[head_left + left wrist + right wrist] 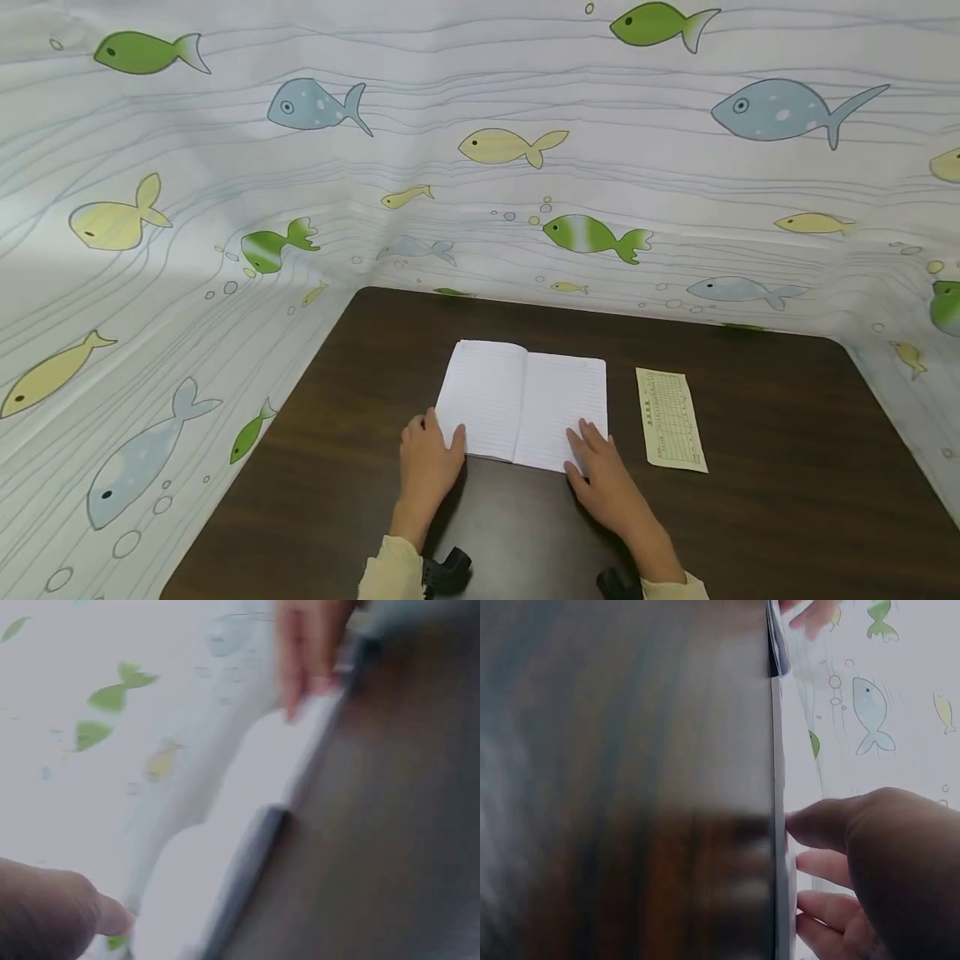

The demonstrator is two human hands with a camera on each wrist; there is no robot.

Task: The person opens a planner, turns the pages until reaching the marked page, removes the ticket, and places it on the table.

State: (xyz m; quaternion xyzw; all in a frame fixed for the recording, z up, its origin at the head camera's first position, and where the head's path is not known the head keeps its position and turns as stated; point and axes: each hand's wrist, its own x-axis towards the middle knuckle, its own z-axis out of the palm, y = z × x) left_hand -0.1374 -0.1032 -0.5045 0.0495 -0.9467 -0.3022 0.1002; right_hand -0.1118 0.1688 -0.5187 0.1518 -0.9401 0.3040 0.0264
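Note:
An open lined notebook (561, 392) lies flat on the dark table with blank pages up. At its lower left corner is my left hand (429, 462), the thumb on the page's near edge and the other fingers along the left side. My right hand (606, 483) rests on the lower right corner, fingers spread and fingertips on the page. The right wrist view shows its thumb (821, 823) and fingertips against the paper from the side. Blur softens the left wrist view, where the left thumb (112, 915) is beside the notebook.
A pale yellow-green printed slip (671, 421) lies to the right of the notebook on the brown table (780, 467). White sheeting with printed fish (498, 146) rises along the table's back and sides. Black wrist straps (447, 572) sit at the cuffs of the light sleeves.

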